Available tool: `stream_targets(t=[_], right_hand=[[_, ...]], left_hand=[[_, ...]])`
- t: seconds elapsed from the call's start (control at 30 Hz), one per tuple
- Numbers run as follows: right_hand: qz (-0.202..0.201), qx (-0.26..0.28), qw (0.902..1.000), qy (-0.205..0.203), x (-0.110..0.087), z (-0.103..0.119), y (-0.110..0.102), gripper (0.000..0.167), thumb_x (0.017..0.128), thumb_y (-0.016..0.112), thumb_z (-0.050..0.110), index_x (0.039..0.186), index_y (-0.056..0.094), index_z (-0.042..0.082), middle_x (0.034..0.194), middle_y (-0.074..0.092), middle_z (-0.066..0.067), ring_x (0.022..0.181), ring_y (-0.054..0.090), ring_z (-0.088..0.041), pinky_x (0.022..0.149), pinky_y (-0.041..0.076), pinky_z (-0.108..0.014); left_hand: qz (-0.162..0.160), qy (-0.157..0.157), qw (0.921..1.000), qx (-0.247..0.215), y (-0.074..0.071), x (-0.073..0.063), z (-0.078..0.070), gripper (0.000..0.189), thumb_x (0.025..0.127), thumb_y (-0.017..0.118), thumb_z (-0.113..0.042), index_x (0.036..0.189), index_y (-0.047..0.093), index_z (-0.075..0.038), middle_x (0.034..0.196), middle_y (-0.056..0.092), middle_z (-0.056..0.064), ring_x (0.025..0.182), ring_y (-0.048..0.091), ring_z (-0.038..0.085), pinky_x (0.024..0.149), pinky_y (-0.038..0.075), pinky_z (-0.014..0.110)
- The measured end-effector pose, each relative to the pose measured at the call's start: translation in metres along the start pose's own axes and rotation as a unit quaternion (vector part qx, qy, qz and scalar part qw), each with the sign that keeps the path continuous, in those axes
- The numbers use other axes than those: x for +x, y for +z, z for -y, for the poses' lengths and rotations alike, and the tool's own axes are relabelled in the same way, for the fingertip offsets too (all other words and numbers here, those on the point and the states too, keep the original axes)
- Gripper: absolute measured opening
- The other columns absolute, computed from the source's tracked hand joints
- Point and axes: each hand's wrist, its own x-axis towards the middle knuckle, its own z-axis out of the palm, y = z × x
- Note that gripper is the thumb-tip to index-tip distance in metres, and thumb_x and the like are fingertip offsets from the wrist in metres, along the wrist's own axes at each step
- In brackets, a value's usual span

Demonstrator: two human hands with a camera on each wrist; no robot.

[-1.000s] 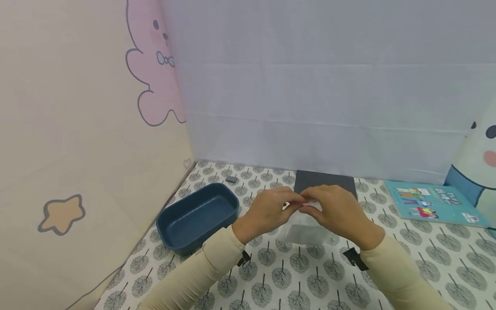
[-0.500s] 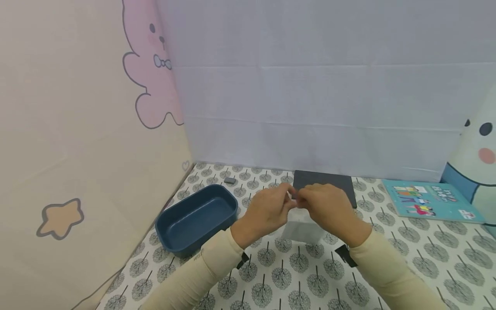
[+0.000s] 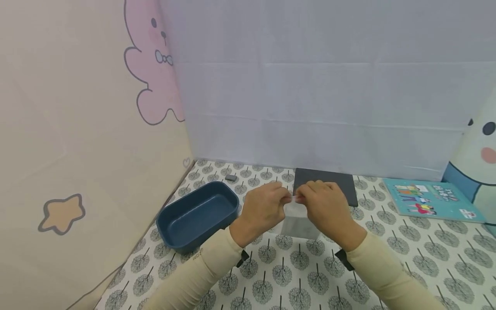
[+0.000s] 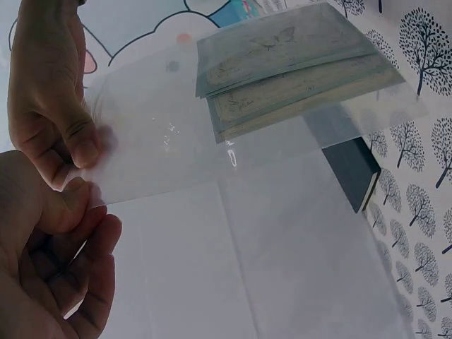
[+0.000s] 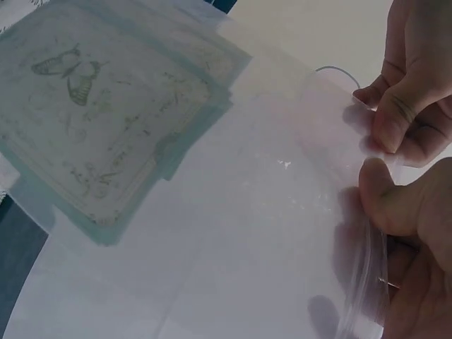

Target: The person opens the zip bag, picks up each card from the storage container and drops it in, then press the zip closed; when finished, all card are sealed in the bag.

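A clear plastic bag (image 4: 155,162) hangs between both hands over the table. Inside it lie several pale green paper pieces (image 5: 92,106), one printed with a butterfly; in the head view they look like a grey-white patch at the bag's bottom. My left hand (image 3: 260,211) pinches the bag's top edge between thumb and fingers. Close beside it, with a small gap between, my right hand (image 3: 325,211) pinches the same edge. In the right wrist view, the right thumb (image 5: 385,201) presses the edge just below the left hand's fingertips.
A dark blue rectangular bin (image 3: 197,217) stands left of the hands. Behind it lies a small grey block (image 3: 230,177). A black book (image 3: 345,183) lies behind the hands, a turquoise picture book (image 3: 434,200) at right. Tree-patterned cloth (image 3: 271,275) covers the table.
One second ago the fingertips met with thumbs spread; now both hands pinch the edge more tightly, slightly apart. The right hand has moved a little left. The bag still hangs below.
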Motion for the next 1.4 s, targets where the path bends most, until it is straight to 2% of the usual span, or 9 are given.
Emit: stream_targets(t=[0.13, 0.27, 0.43, 0.53, 0.6, 0.8, 0.93, 1.27, 1.4], right_hand=[[-0.003, -0.007, 1.0000, 0.005, -0.005, -0.007, -0.001, 0.036, 0.103, 0.052, 0.034, 0.086, 0.069, 0.008, 0.078, 0.065, -0.002, 0.066, 0.062, -0.022, 0.069, 0.053, -0.049], [-0.005, -0.001, 1.0000, 0.005, -0.010, -0.014, -0.002, 0.062, 0.108, 0.024, 0.045, 0.086, 0.069, 0.007, 0.079, 0.066, -0.002, 0.066, 0.061, -0.022, 0.069, 0.053, -0.051], [0.001, 0.003, 1.0000, 0.009, -0.015, -0.021, -0.006, 0.018, 0.097, 0.065, 0.023, 0.088, 0.069, 0.007, 0.081, 0.067, -0.003, 0.068, 0.061, -0.024, 0.071, 0.052, -0.052], [-0.002, -0.004, 0.9999, 0.011, -0.016, -0.026, -0.008, 0.010, 0.085, 0.075, 0.014, 0.089, 0.070, 0.007, 0.081, 0.067, -0.004, 0.068, 0.061, -0.025, 0.072, 0.051, -0.053], [-0.005, -0.012, 0.9998, 0.014, -0.018, -0.029, -0.009, 0.012, 0.092, 0.070, 0.018, 0.089, 0.070, 0.006, 0.081, 0.068, -0.005, 0.068, 0.061, -0.026, 0.073, 0.051, -0.054], [-0.012, -0.044, 0.9989, 0.013, -0.029, -0.036, -0.013, 0.061, 0.109, 0.028, 0.044, 0.085, 0.066, 0.003, 0.075, 0.065, -0.008, 0.063, 0.056, -0.027, 0.063, 0.048, -0.050], [-0.005, -0.046, 0.9989, 0.002, -0.037, -0.037, -0.020, 0.064, 0.107, 0.027, 0.049, 0.082, 0.064, 0.003, 0.072, 0.062, -0.006, 0.060, 0.052, -0.025, 0.053, 0.042, -0.042], [0.055, 0.120, 0.9904, 0.042, -0.045, -0.011, -0.068, 0.048, 0.097, 0.039, 0.057, 0.078, 0.064, 0.020, 0.074, 0.051, 0.018, 0.067, 0.041, -0.002, 0.060, 0.040, -0.026], [0.154, 0.192, 0.9656, 0.085, -0.041, -0.013, -0.081, 0.018, 0.095, 0.061, 0.039, 0.084, 0.064, 0.025, 0.076, 0.050, 0.022, 0.064, 0.038, 0.003, 0.057, 0.037, -0.022]], left_hand=[[0.005, -0.008, 0.9999, -0.013, 0.004, 0.002, 0.004, 0.008, 0.088, 0.076, -0.014, 0.083, 0.079, -0.019, 0.072, 0.064, -0.009, 0.060, 0.060, 0.006, 0.052, 0.048, 0.019], [0.022, -0.016, 0.9994, -0.020, 0.005, 0.004, 0.005, 0.008, 0.090, 0.075, -0.016, 0.086, 0.080, -0.020, 0.075, 0.067, -0.010, 0.062, 0.062, 0.005, 0.052, 0.048, 0.019], [0.035, -0.039, 0.9982, -0.029, 0.004, 0.006, 0.008, 0.007, 0.089, 0.075, -0.013, 0.088, 0.081, -0.018, 0.084, 0.072, -0.008, 0.068, 0.066, 0.007, 0.055, 0.050, 0.020], [0.040, -0.048, 0.9973, -0.038, 0.003, 0.007, 0.009, 0.006, 0.089, 0.075, -0.013, 0.089, 0.080, -0.017, 0.087, 0.074, -0.007, 0.071, 0.068, 0.008, 0.057, 0.051, 0.020], [0.043, -0.052, 0.9967, -0.045, 0.002, 0.007, 0.011, 0.006, 0.090, 0.074, -0.014, 0.089, 0.080, -0.016, 0.088, 0.074, -0.006, 0.072, 0.069, 0.009, 0.058, 0.051, 0.020], [0.044, -0.054, 0.9955, -0.065, 0.002, 0.003, 0.014, 0.007, 0.092, 0.073, -0.015, 0.089, 0.079, -0.016, 0.086, 0.073, -0.006, 0.071, 0.068, 0.009, 0.057, 0.052, 0.022], [0.059, -0.063, 0.9934, -0.076, 0.001, 0.000, 0.014, 0.008, 0.092, 0.073, -0.016, 0.089, 0.080, -0.016, 0.085, 0.073, -0.006, 0.069, 0.068, 0.010, 0.055, 0.051, 0.023], [0.195, -0.120, 0.9532, -0.197, -0.050, -0.018, -0.007, 0.006, 0.093, 0.074, -0.019, 0.091, 0.079, -0.017, 0.085, 0.071, -0.011, 0.066, 0.058, -0.002, 0.059, 0.048, 0.021], [0.244, -0.149, 0.9327, -0.220, -0.058, -0.015, -0.011, 0.007, 0.094, 0.073, -0.020, 0.092, 0.079, -0.017, 0.082, 0.069, -0.013, 0.064, 0.057, 0.000, 0.062, 0.049, 0.023]])
